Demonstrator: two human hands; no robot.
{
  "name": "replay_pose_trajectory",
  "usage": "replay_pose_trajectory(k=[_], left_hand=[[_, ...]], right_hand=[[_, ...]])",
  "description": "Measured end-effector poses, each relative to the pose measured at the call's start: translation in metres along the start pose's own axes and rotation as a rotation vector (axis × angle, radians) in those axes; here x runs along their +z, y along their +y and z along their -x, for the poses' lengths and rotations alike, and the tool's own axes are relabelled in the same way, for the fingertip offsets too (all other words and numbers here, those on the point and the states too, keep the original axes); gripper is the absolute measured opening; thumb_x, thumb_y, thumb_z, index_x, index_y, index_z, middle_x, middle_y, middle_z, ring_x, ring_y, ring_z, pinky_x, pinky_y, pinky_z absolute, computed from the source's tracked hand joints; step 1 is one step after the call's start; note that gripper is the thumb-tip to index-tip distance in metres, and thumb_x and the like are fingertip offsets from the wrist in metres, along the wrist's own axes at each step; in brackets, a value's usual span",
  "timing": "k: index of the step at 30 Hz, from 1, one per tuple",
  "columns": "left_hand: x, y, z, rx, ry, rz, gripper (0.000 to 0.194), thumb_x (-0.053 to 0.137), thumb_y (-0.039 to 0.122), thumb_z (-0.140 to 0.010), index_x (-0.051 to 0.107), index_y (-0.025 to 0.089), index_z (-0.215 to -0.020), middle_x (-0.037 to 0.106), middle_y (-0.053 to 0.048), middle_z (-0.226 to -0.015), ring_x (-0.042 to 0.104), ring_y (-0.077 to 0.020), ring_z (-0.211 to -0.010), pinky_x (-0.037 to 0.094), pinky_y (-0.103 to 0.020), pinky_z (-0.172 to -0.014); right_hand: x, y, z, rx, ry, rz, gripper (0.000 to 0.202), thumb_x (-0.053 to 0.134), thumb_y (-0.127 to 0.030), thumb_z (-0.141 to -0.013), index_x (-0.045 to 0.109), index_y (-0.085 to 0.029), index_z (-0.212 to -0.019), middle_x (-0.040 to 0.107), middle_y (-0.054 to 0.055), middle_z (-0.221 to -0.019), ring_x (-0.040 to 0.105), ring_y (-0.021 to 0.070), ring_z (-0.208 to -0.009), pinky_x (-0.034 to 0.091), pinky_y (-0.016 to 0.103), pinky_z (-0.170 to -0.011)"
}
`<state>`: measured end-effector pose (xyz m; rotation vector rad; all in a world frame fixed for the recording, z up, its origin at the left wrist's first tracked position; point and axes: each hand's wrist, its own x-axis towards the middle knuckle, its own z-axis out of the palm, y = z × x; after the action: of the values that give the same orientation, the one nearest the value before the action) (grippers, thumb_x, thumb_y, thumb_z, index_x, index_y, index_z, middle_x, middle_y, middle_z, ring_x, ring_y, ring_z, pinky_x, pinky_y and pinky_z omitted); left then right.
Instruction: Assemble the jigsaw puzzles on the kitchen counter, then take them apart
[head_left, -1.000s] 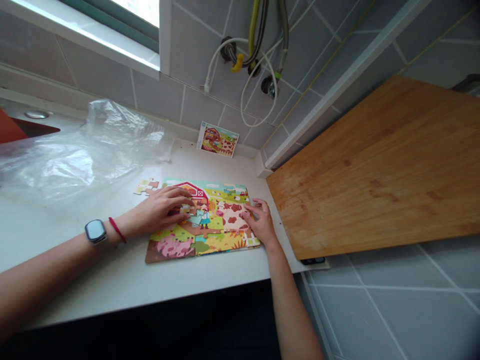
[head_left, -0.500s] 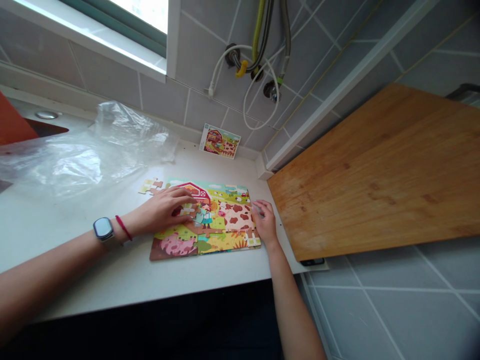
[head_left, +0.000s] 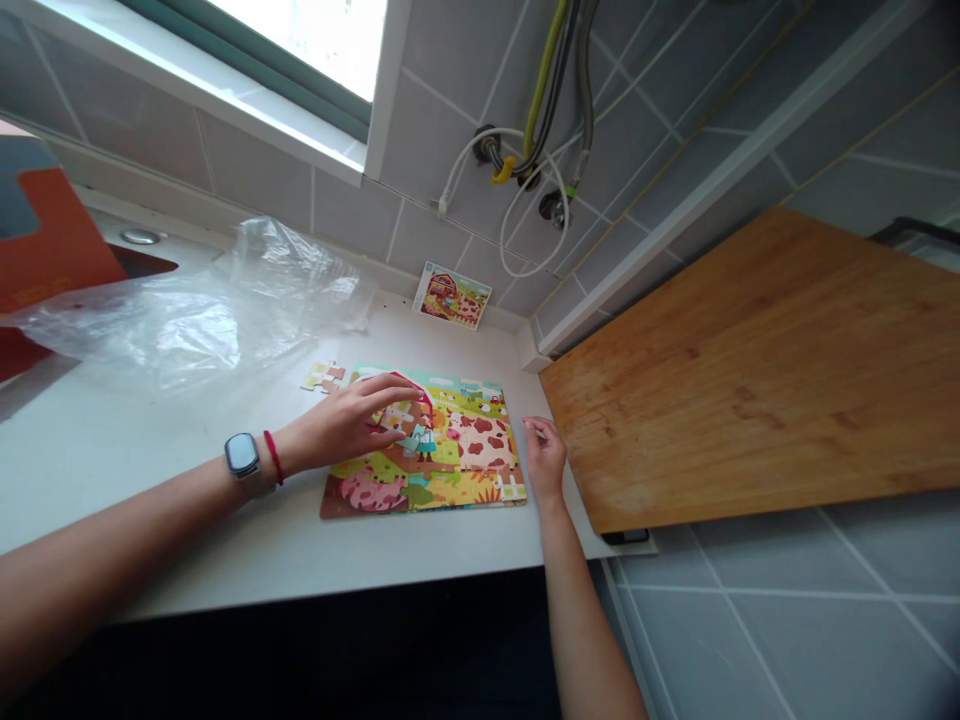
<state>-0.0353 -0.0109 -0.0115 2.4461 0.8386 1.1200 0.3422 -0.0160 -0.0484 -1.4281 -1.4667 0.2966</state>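
A farm jigsaw puzzle (head_left: 484,440) with a cow, a pig and a red barn lies on the white counter. My left hand (head_left: 367,415) rests over its upper left part, fingers apart, covering some of the barn. My right hand (head_left: 546,455) is just off the right edge of the puzzle, its fingers curled together; what they hold, if anything, is too small to name. Joined loose pieces (head_left: 324,377) lie beyond my left wrist. A small picture card (head_left: 452,296) with the same farm scene leans against the tiled wall.
Crumpled clear plastic (head_left: 195,330) covers the back left of the counter (head_left: 247,560), beside an orange box (head_left: 60,230). A large wooden board (head_left: 765,390) stands at the right, over a dark object (head_left: 626,537). Hoses (head_left: 585,90) hang on the wall.
My right hand has come away from the puzzle's right edge and its fingers have curled in. My left hand stays over the puzzle. The view has shifted left, showing more of the orange box.
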Motion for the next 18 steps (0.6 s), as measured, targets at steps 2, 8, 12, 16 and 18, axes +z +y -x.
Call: replay_pose_trajectory(k=[2,8,12,16,18], left_hand=[[0.004,0.001,0.002,0.020,0.017,0.016,0.048,0.067,0.026,-0.097,0.058,0.026,-0.143,0.065,-0.012,-0.138,0.064,-0.0268,-0.127,0.058,-0.045,-0.107],[0.016,0.000,0.008,0.028,-0.018,0.016,0.060,0.071,0.028,-0.096,0.050,0.028,-0.152,0.064,-0.012,-0.140,0.065,-0.0278,-0.125,0.058,-0.046,-0.105],[0.015,0.005,0.008,0.031,-0.037,0.002,0.061,0.074,0.040,-0.096,0.051,0.026,-0.151,0.065,-0.014,-0.138,0.067,-0.0286,-0.122,0.059,-0.046,-0.103],[0.019,0.012,0.011,0.045,-0.044,-0.008,0.056,0.071,0.042,-0.097,0.053,0.025,-0.147,0.065,-0.014,-0.139,0.067,-0.0290,-0.123,0.059,-0.045,-0.102],[0.023,0.016,0.013,0.044,-0.060,0.012,0.057,0.071,0.041,-0.097,0.051,0.026,-0.148,0.063,-0.014,-0.141,0.066,-0.0290,-0.126,0.059,-0.043,-0.102]], right_hand=[[0.000,-0.017,0.008,-0.051,0.026,0.016,0.030,0.060,-0.045,-0.098,0.075,-0.019,-0.093,0.073,0.011,-0.100,0.069,0.0251,-0.096,0.058,0.037,-0.082],[0.024,-0.091,0.058,-0.183,-0.174,-0.118,0.017,0.061,-0.030,-0.099,0.078,-0.026,-0.101,0.073,0.007,-0.102,0.070,0.0246,-0.100,0.059,0.040,-0.091],[0.052,-0.122,0.089,-0.129,-0.358,-0.138,0.027,0.066,-0.033,-0.097,0.078,-0.031,-0.121,0.068,0.009,-0.136,0.065,0.0284,-0.128,0.057,0.045,-0.107],[0.068,-0.128,0.103,-0.038,-0.356,-0.225,0.026,0.065,-0.034,-0.097,0.081,-0.031,-0.118,0.077,0.009,-0.121,0.073,0.0277,-0.114,0.061,0.045,-0.100],[0.066,-0.124,0.104,0.003,-0.331,-0.277,0.023,0.065,-0.035,-0.098,0.082,-0.030,-0.112,0.080,0.006,-0.105,0.076,0.0265,-0.101,0.064,0.043,-0.091]])
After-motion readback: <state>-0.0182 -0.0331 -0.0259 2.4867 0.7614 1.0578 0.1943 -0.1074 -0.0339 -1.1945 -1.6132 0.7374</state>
